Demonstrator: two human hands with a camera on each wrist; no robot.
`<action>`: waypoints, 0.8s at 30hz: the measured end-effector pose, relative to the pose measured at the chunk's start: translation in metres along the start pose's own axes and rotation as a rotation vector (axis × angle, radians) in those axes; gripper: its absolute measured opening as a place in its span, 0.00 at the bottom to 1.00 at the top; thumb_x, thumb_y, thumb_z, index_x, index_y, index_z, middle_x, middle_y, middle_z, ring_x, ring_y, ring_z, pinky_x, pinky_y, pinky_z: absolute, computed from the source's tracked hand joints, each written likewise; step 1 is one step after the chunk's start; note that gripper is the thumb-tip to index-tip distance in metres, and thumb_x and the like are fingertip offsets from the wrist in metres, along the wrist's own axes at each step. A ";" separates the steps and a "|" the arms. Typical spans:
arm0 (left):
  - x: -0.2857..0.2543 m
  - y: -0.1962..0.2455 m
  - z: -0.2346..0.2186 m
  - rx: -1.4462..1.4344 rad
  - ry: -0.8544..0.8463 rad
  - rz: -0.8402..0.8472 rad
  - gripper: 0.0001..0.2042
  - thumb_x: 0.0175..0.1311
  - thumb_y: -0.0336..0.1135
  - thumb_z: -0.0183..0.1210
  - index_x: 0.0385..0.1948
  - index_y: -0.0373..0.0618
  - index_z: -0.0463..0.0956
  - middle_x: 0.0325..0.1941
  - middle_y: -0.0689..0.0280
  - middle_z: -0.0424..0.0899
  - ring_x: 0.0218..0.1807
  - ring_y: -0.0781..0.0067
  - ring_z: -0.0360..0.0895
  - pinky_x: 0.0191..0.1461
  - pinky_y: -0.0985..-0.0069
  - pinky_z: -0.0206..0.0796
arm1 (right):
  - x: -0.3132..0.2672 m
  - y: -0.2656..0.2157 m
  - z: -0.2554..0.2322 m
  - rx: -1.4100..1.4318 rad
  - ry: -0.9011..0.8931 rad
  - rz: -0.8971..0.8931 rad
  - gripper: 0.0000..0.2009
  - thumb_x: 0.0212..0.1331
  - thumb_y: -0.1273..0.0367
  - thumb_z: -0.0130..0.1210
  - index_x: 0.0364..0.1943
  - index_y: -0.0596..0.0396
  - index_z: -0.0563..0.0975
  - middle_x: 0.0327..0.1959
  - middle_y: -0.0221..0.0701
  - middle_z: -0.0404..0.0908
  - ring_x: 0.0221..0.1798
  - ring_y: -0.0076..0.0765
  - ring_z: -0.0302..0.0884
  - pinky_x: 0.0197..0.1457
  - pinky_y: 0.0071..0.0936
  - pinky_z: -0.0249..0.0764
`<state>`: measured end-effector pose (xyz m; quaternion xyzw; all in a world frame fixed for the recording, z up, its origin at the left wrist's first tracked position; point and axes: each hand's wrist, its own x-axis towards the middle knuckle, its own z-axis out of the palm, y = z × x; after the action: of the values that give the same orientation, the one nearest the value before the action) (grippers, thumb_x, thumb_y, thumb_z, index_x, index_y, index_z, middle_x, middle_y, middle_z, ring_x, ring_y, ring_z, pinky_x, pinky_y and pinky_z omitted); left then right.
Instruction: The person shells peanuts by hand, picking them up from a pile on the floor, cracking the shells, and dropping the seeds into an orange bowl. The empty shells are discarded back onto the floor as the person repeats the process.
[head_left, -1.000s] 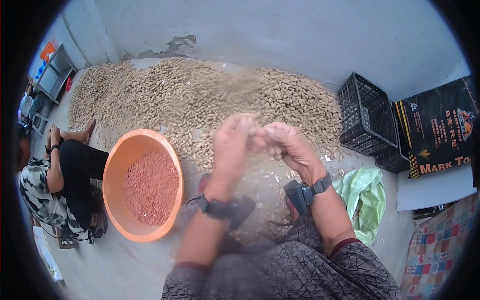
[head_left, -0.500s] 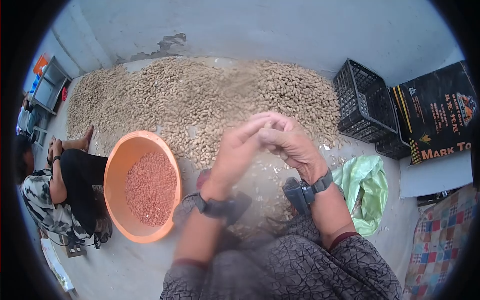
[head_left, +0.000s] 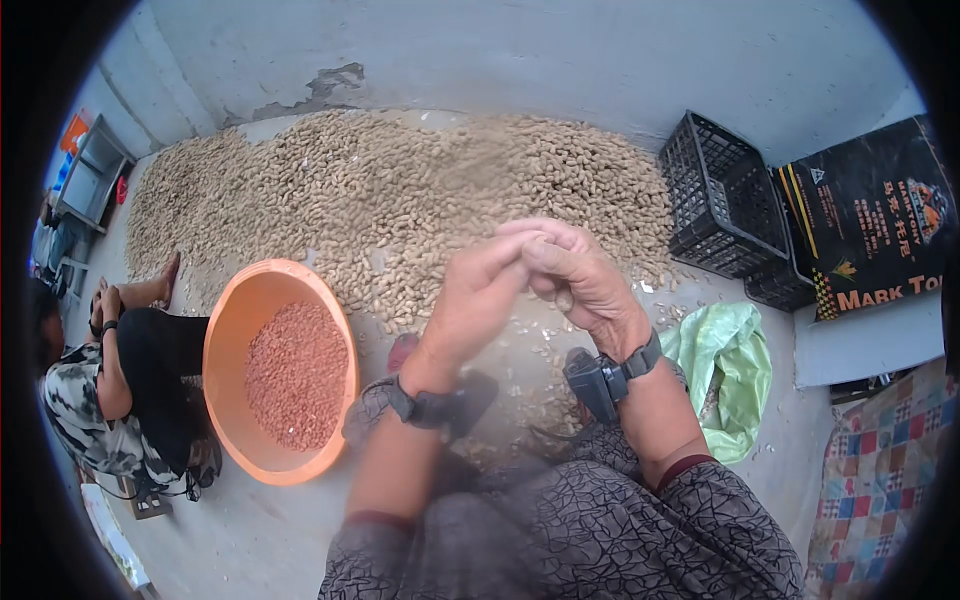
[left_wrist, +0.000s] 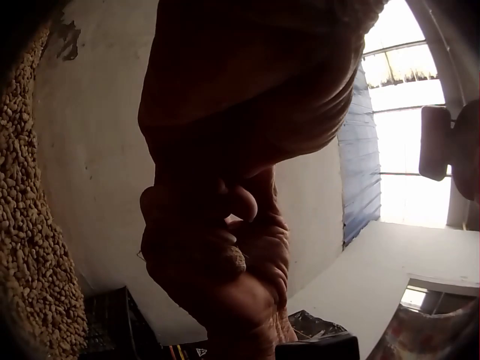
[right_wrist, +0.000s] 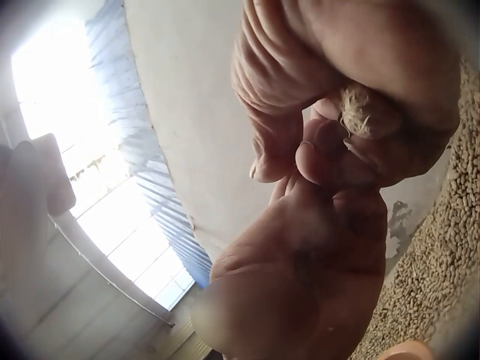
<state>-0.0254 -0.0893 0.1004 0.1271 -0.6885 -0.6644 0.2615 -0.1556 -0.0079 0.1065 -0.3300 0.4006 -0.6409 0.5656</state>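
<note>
In front of the body, my left hand [head_left: 478, 300] and right hand [head_left: 590, 285] meet at the fingertips. Curled fingers of the right hand grip an unshelled peanut [right_wrist: 358, 110] against the palm; the same peanut [left_wrist: 235, 260] shows in the left wrist view. My left thumb and fingers press up against the right hand's fingertips, and I cannot tell what lies between them. Beyond the hands spreads a wide heap of unshelled peanuts [head_left: 400, 190]. An orange basin [head_left: 218, 395] holding red shelled kernels [head_left: 300, 375] stands to the left.
Black plastic crates [head_left: 715, 200] and a printed black box [head_left: 865, 215] stand at the right by the wall. A green sack [head_left: 735, 375] lies below them. Another person [head_left: 95, 390] sits at the far left. Bits of shell litter the floor between my feet.
One second ago the left hand was blurred, with its fingertips at the right hand's fingers. Both hands have since closed up more tightly together. The basin and heap stay put while the view shifts slightly.
</note>
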 end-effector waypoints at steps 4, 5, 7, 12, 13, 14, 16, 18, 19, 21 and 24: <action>-0.002 -0.003 0.006 -0.165 -0.035 0.073 0.12 0.61 0.24 0.49 0.45 0.32 0.74 0.37 0.65 0.80 0.39 0.78 0.77 0.44 0.81 0.68 | -0.002 -0.004 0.001 -0.068 0.088 -0.049 0.16 0.56 0.68 0.55 0.45 0.66 0.75 0.28 0.26 0.75 0.24 0.14 0.64 0.24 0.12 0.59; -0.002 -0.005 0.009 -0.177 -0.040 0.092 0.13 0.61 0.24 0.49 0.46 0.31 0.74 0.39 0.64 0.80 0.40 0.77 0.77 0.45 0.81 0.68 | -0.002 -0.005 -0.001 -0.073 0.099 -0.060 0.15 0.56 0.69 0.55 0.44 0.67 0.76 0.28 0.27 0.75 0.24 0.15 0.65 0.24 0.12 0.59; -0.001 -0.005 0.011 -0.194 -0.046 0.115 0.14 0.60 0.24 0.49 0.46 0.30 0.73 0.40 0.63 0.80 0.41 0.76 0.78 0.46 0.80 0.69 | -0.003 -0.004 -0.001 -0.086 0.121 -0.070 0.14 0.56 0.70 0.55 0.43 0.68 0.76 0.27 0.28 0.76 0.24 0.16 0.67 0.24 0.13 0.60; 0.000 -0.001 0.010 -0.198 -0.046 0.044 0.14 0.60 0.25 0.49 0.46 0.31 0.73 0.40 0.62 0.80 0.40 0.76 0.78 0.47 0.80 0.69 | -0.006 -0.008 0.005 -0.095 0.203 -0.070 0.12 0.55 0.72 0.55 0.40 0.69 0.77 0.28 0.31 0.78 0.27 0.18 0.71 0.26 0.14 0.65; 0.001 -0.003 0.009 -0.197 -0.047 0.044 0.14 0.60 0.25 0.49 0.46 0.31 0.73 0.40 0.62 0.80 0.40 0.76 0.78 0.47 0.80 0.69 | -0.006 -0.007 0.003 -0.075 0.192 -0.059 0.12 0.55 0.72 0.55 0.40 0.69 0.77 0.29 0.32 0.79 0.27 0.19 0.72 0.27 0.14 0.66; 0.002 -0.006 0.009 -0.178 -0.045 0.072 0.13 0.59 0.24 0.49 0.45 0.31 0.74 0.39 0.62 0.80 0.39 0.76 0.78 0.45 0.80 0.69 | -0.007 -0.007 0.001 -0.055 0.181 -0.049 0.12 0.55 0.72 0.56 0.40 0.69 0.78 0.30 0.33 0.79 0.28 0.20 0.72 0.28 0.14 0.67; 0.003 -0.012 0.009 -0.160 -0.045 0.099 0.11 0.59 0.22 0.50 0.43 0.32 0.74 0.39 0.61 0.80 0.38 0.76 0.78 0.43 0.80 0.70 | -0.006 -0.006 0.000 -0.069 0.207 -0.039 0.12 0.56 0.71 0.56 0.39 0.68 0.77 0.29 0.32 0.78 0.27 0.20 0.72 0.27 0.14 0.66; 0.004 -0.013 0.008 -0.120 -0.050 0.070 0.13 0.60 0.24 0.49 0.45 0.33 0.74 0.38 0.63 0.80 0.37 0.78 0.78 0.43 0.81 0.69 | -0.005 -0.003 -0.001 -0.083 0.231 -0.027 0.12 0.56 0.70 0.55 0.39 0.68 0.77 0.28 0.31 0.78 0.26 0.19 0.71 0.26 0.15 0.66; 0.004 -0.012 0.009 -0.119 -0.051 0.072 0.13 0.60 0.24 0.49 0.45 0.33 0.74 0.38 0.63 0.80 0.37 0.78 0.78 0.43 0.81 0.69 | -0.004 -0.001 -0.002 -0.068 0.214 -0.031 0.12 0.56 0.70 0.55 0.38 0.67 0.77 0.26 0.30 0.76 0.25 0.18 0.69 0.25 0.15 0.64; 0.006 -0.008 0.011 -0.296 -0.014 -0.019 0.15 0.62 0.23 0.47 0.49 0.31 0.72 0.40 0.63 0.80 0.38 0.78 0.78 0.45 0.82 0.69 | -0.004 -0.002 -0.002 -0.055 0.194 -0.039 0.12 0.57 0.69 0.55 0.38 0.66 0.77 0.25 0.28 0.75 0.24 0.17 0.68 0.25 0.15 0.63; 0.010 -0.014 0.010 -0.341 0.010 -0.019 0.17 0.61 0.22 0.47 0.53 0.31 0.69 0.41 0.63 0.80 0.39 0.78 0.78 0.46 0.80 0.70 | -0.005 -0.005 -0.001 -0.010 0.119 -0.060 0.12 0.57 0.67 0.55 0.37 0.64 0.77 0.23 0.25 0.72 0.22 0.15 0.63 0.24 0.14 0.59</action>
<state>-0.0413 -0.0872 0.0890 0.0909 -0.5634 -0.7733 0.2764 -0.1584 -0.0026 0.1106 -0.3061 0.4267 -0.6739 0.5197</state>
